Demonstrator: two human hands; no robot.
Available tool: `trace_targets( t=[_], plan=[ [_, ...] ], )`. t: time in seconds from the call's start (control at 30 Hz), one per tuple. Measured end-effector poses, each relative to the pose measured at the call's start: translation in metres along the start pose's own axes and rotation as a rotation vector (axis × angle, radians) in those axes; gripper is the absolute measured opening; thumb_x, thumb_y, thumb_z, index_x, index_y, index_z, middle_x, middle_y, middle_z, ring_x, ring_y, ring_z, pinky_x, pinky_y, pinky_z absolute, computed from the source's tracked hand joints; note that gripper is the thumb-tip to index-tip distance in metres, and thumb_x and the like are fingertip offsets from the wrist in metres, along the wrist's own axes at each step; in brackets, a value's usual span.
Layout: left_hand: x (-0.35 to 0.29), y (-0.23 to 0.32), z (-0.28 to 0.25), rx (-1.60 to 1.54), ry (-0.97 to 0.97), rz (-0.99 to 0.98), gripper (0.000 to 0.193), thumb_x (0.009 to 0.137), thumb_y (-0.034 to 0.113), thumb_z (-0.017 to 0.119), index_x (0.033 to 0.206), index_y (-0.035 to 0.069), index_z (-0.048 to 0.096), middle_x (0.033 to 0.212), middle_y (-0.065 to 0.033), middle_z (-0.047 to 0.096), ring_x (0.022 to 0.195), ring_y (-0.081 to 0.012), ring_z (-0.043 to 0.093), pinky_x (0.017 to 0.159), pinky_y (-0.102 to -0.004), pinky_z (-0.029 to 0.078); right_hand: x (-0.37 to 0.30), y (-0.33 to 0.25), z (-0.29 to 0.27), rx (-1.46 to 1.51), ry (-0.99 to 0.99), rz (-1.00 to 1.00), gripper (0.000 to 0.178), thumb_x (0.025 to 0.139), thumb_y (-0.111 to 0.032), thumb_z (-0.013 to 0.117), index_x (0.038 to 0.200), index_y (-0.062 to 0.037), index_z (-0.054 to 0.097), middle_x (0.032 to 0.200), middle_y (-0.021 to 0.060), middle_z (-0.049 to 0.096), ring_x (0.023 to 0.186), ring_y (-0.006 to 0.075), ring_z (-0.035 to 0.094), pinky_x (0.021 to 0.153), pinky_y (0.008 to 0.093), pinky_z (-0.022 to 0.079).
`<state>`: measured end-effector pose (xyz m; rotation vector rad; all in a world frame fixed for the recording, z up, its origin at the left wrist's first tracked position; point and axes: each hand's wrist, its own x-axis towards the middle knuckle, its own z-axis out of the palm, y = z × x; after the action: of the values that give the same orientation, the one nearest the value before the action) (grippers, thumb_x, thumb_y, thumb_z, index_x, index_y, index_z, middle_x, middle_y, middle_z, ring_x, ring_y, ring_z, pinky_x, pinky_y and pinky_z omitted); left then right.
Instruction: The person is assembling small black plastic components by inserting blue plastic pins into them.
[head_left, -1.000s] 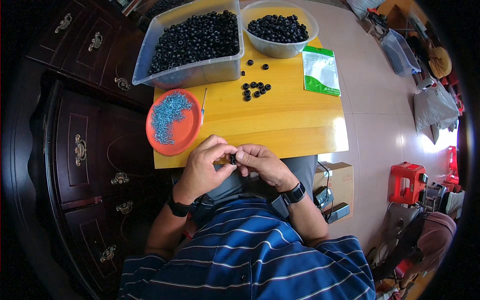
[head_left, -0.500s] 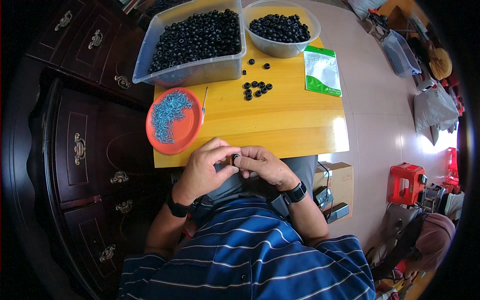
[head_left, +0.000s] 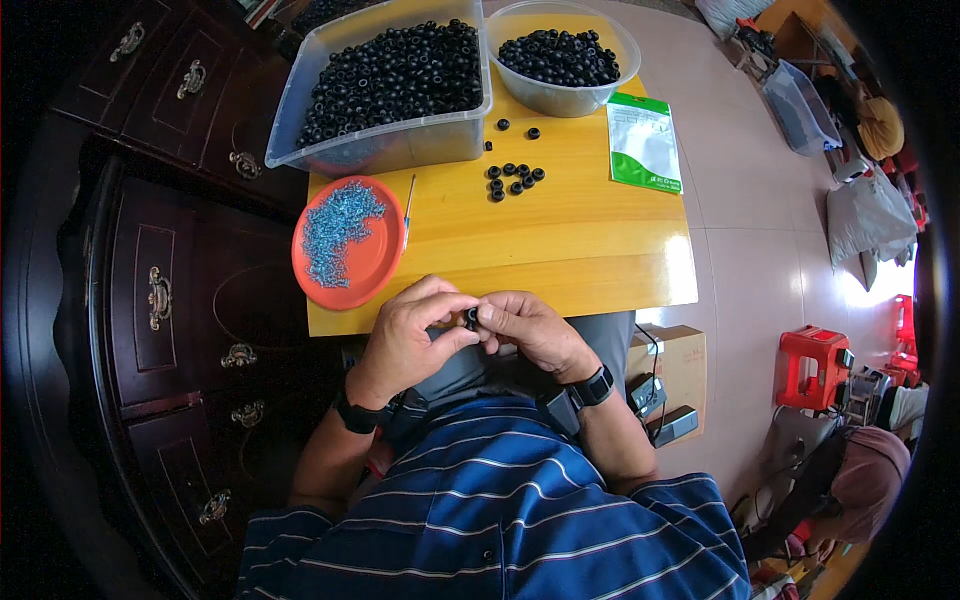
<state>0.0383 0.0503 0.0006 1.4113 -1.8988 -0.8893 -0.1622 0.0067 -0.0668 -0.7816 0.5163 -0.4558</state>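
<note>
Just beyond the table's near edge, over my lap, both hands meet around a small black ring-shaped part (head_left: 471, 318). My left hand (head_left: 412, 330) pinches it from the left between thumb and fingers. From the right, the thumb and fingers of my right hand (head_left: 527, 330) close on the same part, covering some of it. Several similar black ring-shaped parts (head_left: 516, 180) lie loose on the yellow table (head_left: 560, 250). Left of my hands, an orange-red plate (head_left: 375, 262) carries a heap of small bluish metal pieces (head_left: 335, 228), perhaps screws. Alongside the plate lies a thin screwdriver-like tool (head_left: 408, 212).
A large clear bin (head_left: 400, 140) and a round clear tub (head_left: 560, 98), both filled with black parts, stand at the table's far side. A green-and-white packet (head_left: 645, 145) lies at right. Dark drawers (head_left: 165, 300) flank the left; a cardboard box (head_left: 685, 350) sits lower right.
The black part has turned slightly between my fingers and shows more of its ring face. My right thumb has shifted a little; otherwise both hands keep their place.
</note>
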Motion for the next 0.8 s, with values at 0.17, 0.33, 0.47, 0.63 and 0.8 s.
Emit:
trace_targets(
  t=[0.17,0.33,0.47,0.63,0.8],
  plan=[
    [0.002,0.003,0.000,-0.010,0.034,0.008,0.034,0.075,0.001,0.083,0.107,0.002,0.071,0.095,-0.0058,0.064,0.080,-0.0153,0.064,0.072,-0.0282,0.054,0.003,0.005,-0.004,0.122,0.013,0.018,0.030,0.104,-0.036,0.060,0.103,-0.0068,0.068,0.089,-0.0032,0.065,0.076,0.0048,0.058,0.072,0.0195,0.049],
    [0.002,0.003,0.000,-0.016,0.052,0.011,0.035,0.074,0.002,0.084,0.106,0.002,0.071,0.095,-0.0056,0.065,0.079,-0.0155,0.064,0.071,-0.0273,0.053,0.006,0.008,0.002,0.182,0.057,-0.026,0.026,0.102,-0.034,0.063,0.099,-0.0086,0.069,0.083,-0.0036,0.064,0.071,0.0038,0.057,0.065,0.0189,0.048],
    [0.003,0.003,0.000,0.003,0.087,0.001,0.034,0.073,0.001,0.084,0.105,0.003,0.071,0.094,-0.0064,0.065,0.078,-0.0175,0.065,0.069,-0.0284,0.053,0.008,0.011,0.011,0.197,0.125,-0.042,0.025,0.102,-0.032,0.064,0.094,-0.0091,0.068,0.078,-0.0042,0.062,0.068,0.0037,0.056,0.063,0.0194,0.047],
    [0.001,0.001,0.000,-0.017,0.116,-0.038,0.035,0.072,-0.003,0.082,0.106,0.003,0.073,0.093,-0.0044,0.065,0.077,-0.0127,0.062,0.069,-0.0257,0.052,0.008,0.007,0.024,0.225,0.183,-0.102,0.026,0.102,-0.029,0.064,0.086,-0.0089,0.067,0.074,-0.0045,0.061,0.065,0.0042,0.053,0.061,0.0200,0.044],
    [0.003,-0.003,-0.002,-0.054,0.123,-0.001,0.034,0.072,-0.003,0.082,0.104,0.001,0.073,0.092,-0.0047,0.066,0.075,-0.0115,0.061,0.068,-0.0251,0.051,0.008,0.007,0.026,0.234,0.172,-0.118,0.027,0.102,-0.030,0.064,0.086,-0.0084,0.068,0.074,-0.0044,0.061,0.064,0.0046,0.053,0.062,0.0196,0.043]
  ],
)
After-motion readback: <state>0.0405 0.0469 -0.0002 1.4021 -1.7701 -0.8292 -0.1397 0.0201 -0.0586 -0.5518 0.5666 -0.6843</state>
